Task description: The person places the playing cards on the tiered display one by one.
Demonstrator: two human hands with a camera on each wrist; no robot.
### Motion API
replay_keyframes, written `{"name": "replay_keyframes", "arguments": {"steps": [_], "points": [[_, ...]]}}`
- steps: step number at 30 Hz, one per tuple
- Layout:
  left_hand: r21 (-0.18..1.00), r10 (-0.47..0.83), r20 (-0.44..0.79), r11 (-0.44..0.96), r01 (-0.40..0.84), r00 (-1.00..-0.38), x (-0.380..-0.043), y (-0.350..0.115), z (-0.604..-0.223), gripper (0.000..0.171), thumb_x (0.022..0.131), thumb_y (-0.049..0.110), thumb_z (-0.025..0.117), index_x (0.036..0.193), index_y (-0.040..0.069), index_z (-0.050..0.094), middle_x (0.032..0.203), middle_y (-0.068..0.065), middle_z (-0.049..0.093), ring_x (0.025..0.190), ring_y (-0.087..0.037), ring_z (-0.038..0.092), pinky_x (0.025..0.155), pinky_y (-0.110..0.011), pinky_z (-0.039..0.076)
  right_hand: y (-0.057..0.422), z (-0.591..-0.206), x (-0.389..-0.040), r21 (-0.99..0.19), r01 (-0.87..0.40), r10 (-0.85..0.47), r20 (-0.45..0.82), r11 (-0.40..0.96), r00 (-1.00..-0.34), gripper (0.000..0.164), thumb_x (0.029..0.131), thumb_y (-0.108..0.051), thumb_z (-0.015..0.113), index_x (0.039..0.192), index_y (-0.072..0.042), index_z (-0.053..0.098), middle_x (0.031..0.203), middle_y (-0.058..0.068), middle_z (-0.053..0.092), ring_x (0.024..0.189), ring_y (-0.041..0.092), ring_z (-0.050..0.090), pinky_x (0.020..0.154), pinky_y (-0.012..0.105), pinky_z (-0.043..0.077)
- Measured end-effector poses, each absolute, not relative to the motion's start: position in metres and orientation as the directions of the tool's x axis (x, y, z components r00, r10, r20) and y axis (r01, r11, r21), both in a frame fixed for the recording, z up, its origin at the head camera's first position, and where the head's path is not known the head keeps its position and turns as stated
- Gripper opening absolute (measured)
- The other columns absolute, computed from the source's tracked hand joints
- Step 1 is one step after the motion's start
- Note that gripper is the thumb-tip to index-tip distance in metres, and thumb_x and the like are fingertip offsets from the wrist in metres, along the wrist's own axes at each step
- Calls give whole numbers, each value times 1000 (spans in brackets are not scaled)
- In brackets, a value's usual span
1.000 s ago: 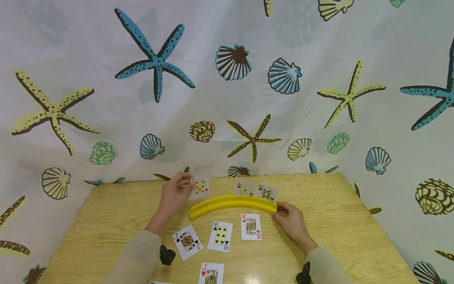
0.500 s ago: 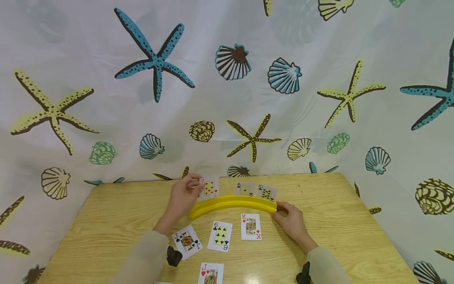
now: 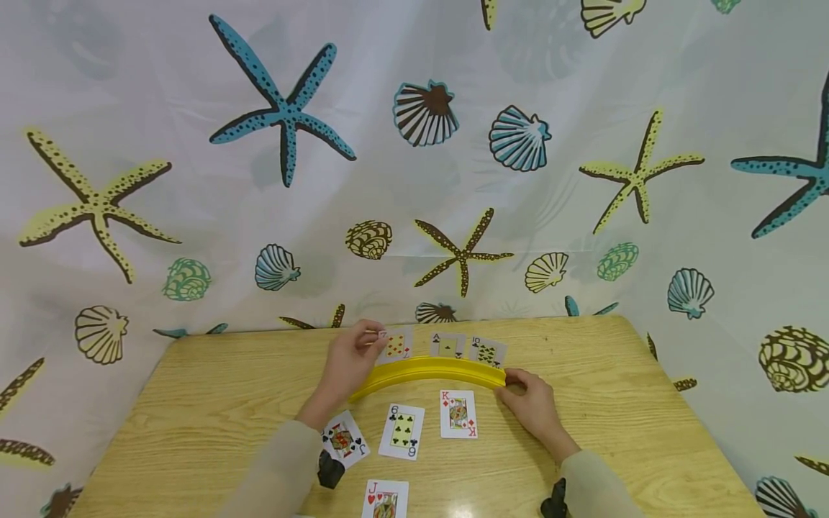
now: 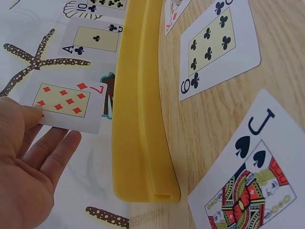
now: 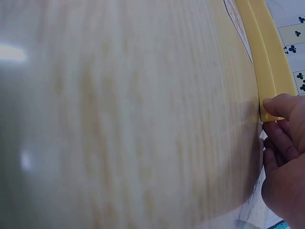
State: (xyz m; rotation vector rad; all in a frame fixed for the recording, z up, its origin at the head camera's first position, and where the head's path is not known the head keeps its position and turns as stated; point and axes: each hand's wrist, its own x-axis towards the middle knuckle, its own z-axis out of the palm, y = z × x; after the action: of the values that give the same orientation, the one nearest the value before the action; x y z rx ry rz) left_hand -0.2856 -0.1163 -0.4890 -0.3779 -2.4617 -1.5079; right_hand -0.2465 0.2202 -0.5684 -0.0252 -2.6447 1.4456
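Observation:
Between thumb and fingers, my left hand (image 3: 350,363) pinches a seven of diamonds playing card (image 4: 69,105) by its edge. The card is upright just above the left part of a curved yellow card holder (image 3: 427,369); in the left wrist view a small gap shows between its lower edge and the holder. An ace of clubs (image 3: 447,344) and a ten of clubs (image 3: 487,352) stand in the holder farther right. My right hand (image 3: 532,406) grips the holder's right end, thumb on top and fingers beneath, as the right wrist view shows.
Face up on the wooden table (image 3: 615,403), in front of the holder, lie a jack of spades (image 3: 345,439), a six of clubs (image 3: 401,430), a king of diamonds (image 3: 458,414) and a jack of hearts (image 3: 386,500). A patterned curtain (image 3: 388,180) hangs behind the table.
My left hand has carried the seven of diamonds rightward, from beyond the holder's left end to over its left part, toward the ace. My right hand and the holder have stayed in place.

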Motion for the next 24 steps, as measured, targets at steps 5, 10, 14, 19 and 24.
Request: {"name": "replay_keyframes", "arguments": {"steps": [5, 10, 14, 19, 24], "points": [[831, 105, 331, 438, 342, -938, -286, -111, -494, 16, 101, 7, 70, 117, 3, 70, 114, -18, 78, 106, -34, 77, 91, -47, 64, 220, -569, -246, -835, -44, 75, 102, 548, -992, 40, 94, -13, 78, 130, 2, 70, 118, 16, 76, 114, 33, 69, 108, 54, 52], [834, 109, 331, 432, 345, -937, -286, -108, -496, 13, 102, 7, 69, 115, 5, 70, 114, -18, 78, 106, -33, 77, 93, -48, 63, 221, -569, -246, -837, -33, 76, 89, 546, -993, 40, 94, -14, 78, 131, 1, 71, 118, 15, 76, 116, 32, 67, 110, 54, 51], [839, 107, 321, 429, 335, -941, -287, -107, -498, 12, 102, 7, 69, 114, 6, 70, 114, -17, 79, 107, -32, 77, 93, -47, 63, 221, -570, -247, -839, -30, 76, 85, 544, -994, 40, 95, -14, 78, 131, 1, 70, 119, 15, 75, 116, 32, 67, 110, 54, 51], [832, 106, 324, 441, 337, -940, -287, -105, -500, 12, 102, 7, 69, 114, 5, 70, 113, -17, 79, 107, -31, 77, 93, -47, 63, 222, -571, -247, -834, -32, 76, 88, 551, -993, 41, 95, -15, 79, 131, 0, 70, 119, 14, 75, 116, 32, 67, 109, 54, 51], [827, 107, 327, 449, 339, -939, -288, -104, -499, 13, 103, 8, 68, 115, 5, 70, 113, -17, 79, 108, -31, 77, 95, -48, 63, 222, -570, -247, -835, -32, 75, 88, 550, -993, 41, 95, -15, 79, 132, 1, 70, 119, 14, 75, 116, 32, 67, 110, 55, 51]]}}
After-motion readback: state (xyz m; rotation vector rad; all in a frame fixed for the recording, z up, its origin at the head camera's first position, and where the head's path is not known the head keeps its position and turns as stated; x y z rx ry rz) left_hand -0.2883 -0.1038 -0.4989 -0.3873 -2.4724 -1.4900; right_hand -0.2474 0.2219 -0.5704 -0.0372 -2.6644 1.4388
